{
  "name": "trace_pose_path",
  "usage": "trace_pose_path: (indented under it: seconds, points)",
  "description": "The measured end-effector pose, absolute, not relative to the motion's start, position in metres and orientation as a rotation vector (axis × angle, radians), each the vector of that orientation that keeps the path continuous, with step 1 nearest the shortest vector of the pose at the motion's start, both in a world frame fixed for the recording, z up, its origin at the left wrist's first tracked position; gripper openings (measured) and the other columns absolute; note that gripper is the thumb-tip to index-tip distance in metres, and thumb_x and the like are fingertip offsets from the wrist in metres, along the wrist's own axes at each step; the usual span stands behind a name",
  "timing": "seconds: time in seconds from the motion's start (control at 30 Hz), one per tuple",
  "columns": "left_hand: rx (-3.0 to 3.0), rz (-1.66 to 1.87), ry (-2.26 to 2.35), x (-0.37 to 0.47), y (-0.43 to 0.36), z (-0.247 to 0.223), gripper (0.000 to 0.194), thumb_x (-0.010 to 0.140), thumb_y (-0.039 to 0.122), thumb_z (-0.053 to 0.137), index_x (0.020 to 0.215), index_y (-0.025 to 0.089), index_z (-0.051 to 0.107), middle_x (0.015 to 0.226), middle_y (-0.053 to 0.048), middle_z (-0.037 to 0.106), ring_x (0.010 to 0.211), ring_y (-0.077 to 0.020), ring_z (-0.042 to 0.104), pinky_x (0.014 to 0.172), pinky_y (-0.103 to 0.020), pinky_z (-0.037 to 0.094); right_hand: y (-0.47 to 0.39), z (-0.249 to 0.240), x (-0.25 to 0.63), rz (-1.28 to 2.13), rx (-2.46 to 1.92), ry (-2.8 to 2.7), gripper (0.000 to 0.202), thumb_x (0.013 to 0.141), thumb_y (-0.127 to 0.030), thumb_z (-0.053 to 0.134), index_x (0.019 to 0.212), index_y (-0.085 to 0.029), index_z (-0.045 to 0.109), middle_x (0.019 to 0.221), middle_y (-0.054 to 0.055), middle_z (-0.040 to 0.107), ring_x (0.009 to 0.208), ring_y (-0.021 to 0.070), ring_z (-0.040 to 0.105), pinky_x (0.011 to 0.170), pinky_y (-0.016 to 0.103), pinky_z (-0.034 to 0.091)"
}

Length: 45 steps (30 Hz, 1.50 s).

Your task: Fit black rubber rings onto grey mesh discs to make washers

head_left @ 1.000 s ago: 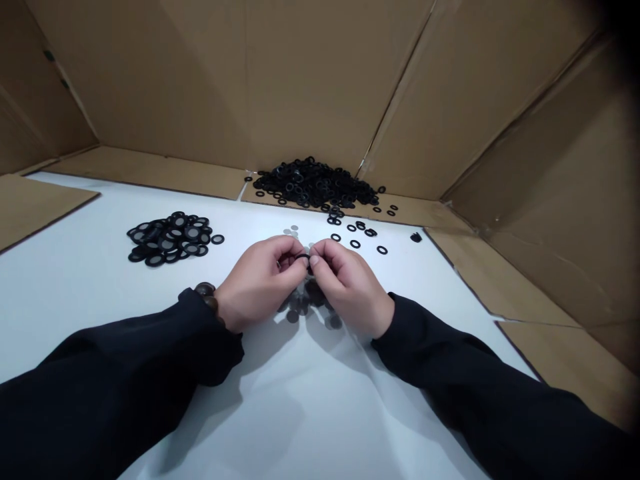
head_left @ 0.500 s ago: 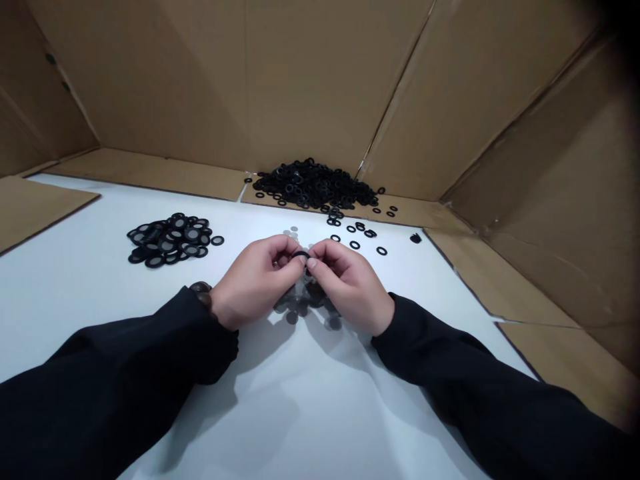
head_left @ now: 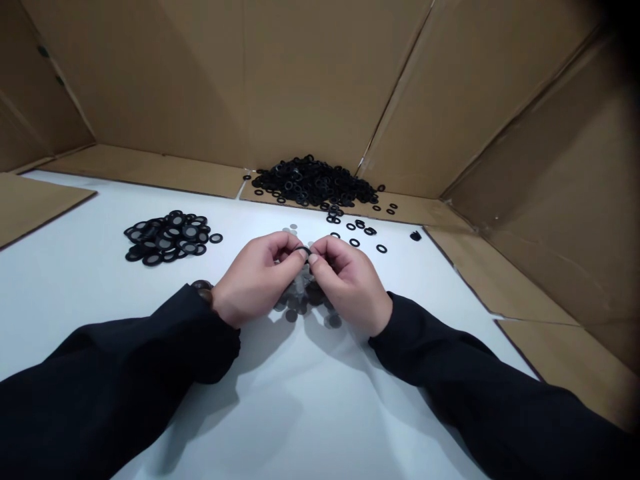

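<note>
A small black ring (head_left: 303, 249) is pinched between my two hands above the white table. My left hand (head_left: 263, 275) grips its left side with thumb and fingers. On the right side, my right hand (head_left: 350, 280) holds it with thumb and forefinger, the fingertips nearly touching those of the left. Much of the ring is hidden by the fingers, and I cannot tell whether a disc sits in it. Beneath and between the hands lies a spread of thin grey discs (head_left: 291, 315), partly covered by them.
To the left sits a heap of black rings with grey mesh-like centres (head_left: 165, 241). A large pile of black rings (head_left: 310, 183) rests against the cardboard wall (head_left: 310, 80) at the back. Loose rings (head_left: 381, 249) and a small black clump (head_left: 415, 236) lie to the right on the white table (head_left: 320, 413).
The fingertips and the ring between them have shifted slightly, and the ring's tilt looks a little different. Both hands keep their pinch. The whole view has moved very slightly.
</note>
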<state>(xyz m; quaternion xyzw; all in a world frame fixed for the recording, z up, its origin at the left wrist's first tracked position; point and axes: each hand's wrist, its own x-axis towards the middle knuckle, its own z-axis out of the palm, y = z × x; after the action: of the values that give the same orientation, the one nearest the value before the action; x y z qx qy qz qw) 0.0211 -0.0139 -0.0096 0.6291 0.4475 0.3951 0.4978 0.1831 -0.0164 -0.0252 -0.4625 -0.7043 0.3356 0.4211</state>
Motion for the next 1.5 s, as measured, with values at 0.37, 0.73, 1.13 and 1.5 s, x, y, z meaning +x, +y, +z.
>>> trace_pose_path:
  seconds: [0.37, 0.73, 1.13, 1.5]
  points:
    - [1.474, 0.905, 1.065, 0.020, -0.014, -0.010, 0.014, 0.086, 0.030, 0.057, 0.080, 0.017, 0.055, 0.065, 0.003, 0.054, 0.053, -0.0088, 0.049, 0.047, -0.020, 0.038, -0.014, -0.032, 0.187, 0.728, -1.035, -1.816, 0.014, 0.089, -0.026, 0.053, 0.102, -0.020, 0.054, 0.089, 0.003, 0.058, 0.073, 0.0138, 0.053, 0.063, 0.027, 0.046]
    - [1.512, 0.833, 1.081, 0.018, -0.013, -0.005, 0.016, 0.086, 0.028, 0.057, 0.077, 0.015, 0.057, 0.062, 0.002, 0.052, 0.053, -0.0074, 0.045, 0.047, -0.019, 0.033, -0.009, -0.030, 0.194, 0.244, -0.882, -2.025, 0.022, 0.079, -0.014, 0.065, 0.100, -0.021, 0.062, 0.095, 0.005, 0.057, 0.080, 0.0158, 0.054, 0.070, 0.031, 0.049]
    - [1.554, 0.870, 1.083, 0.016, -0.012, -0.009, 0.010, 0.083, 0.023, 0.057, 0.076, 0.016, 0.055, 0.063, 0.003, 0.051, 0.054, -0.0072, 0.044, 0.047, -0.018, 0.034, -0.013, -0.032, 0.189, 0.718, -1.060, -1.849, 0.008, 0.089, -0.026, 0.056, 0.090, -0.018, 0.058, 0.077, 0.001, 0.058, 0.065, 0.0118, 0.052, 0.058, 0.026, 0.044]
    - [1.554, 0.856, 1.088, 0.017, -0.014, -0.008, 0.013, 0.083, 0.027, 0.057, 0.077, 0.016, 0.056, 0.063, 0.002, 0.052, 0.054, -0.0091, 0.048, 0.048, -0.021, 0.037, -0.014, -0.029, 0.187, 0.773, -1.120, -1.830, 0.011, 0.090, -0.028, 0.054, 0.084, -0.019, 0.055, 0.069, -0.002, 0.051, 0.060, 0.0105, 0.044, 0.054, 0.025, 0.038]
